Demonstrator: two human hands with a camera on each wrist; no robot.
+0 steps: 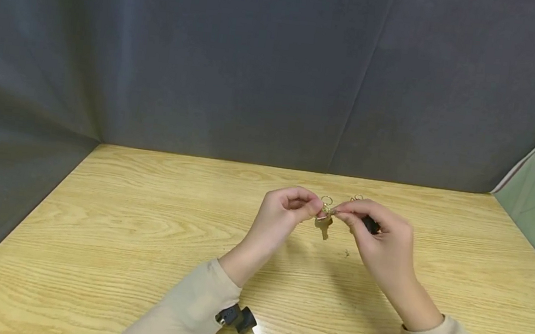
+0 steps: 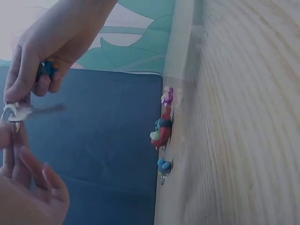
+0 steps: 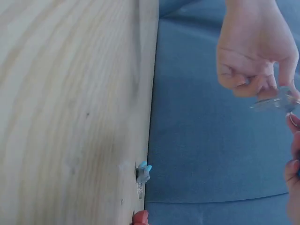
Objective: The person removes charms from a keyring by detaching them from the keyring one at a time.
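Observation:
Above the wooden table (image 1: 141, 230) my two hands meet fingertip to fingertip. My left hand (image 1: 316, 208) pinches a small gold key ring (image 1: 326, 201) with a silver key (image 1: 326, 211) on it. My right hand (image 1: 339, 213) pinches the same key and ring from the other side, with a dark blue piece (image 1: 371, 224) tucked under its curled fingers. In the left wrist view the key (image 2: 40, 110) sticks out sideways between my right hand (image 2: 18, 96) above and my left hand (image 2: 11, 140) below. The right wrist view shows the blurred key (image 3: 274, 102) under my left hand (image 3: 276, 91).
Small coloured charms lie on the table near the dark backdrop: a red and blue one (image 2: 161, 132), a purple one (image 2: 167, 96), a light blue one (image 2: 163, 166) (image 3: 143, 172). A dark cloth wall (image 1: 239, 64) stands behind and to the left. Black camera mounts (image 1: 236, 318) sit on my wrists.

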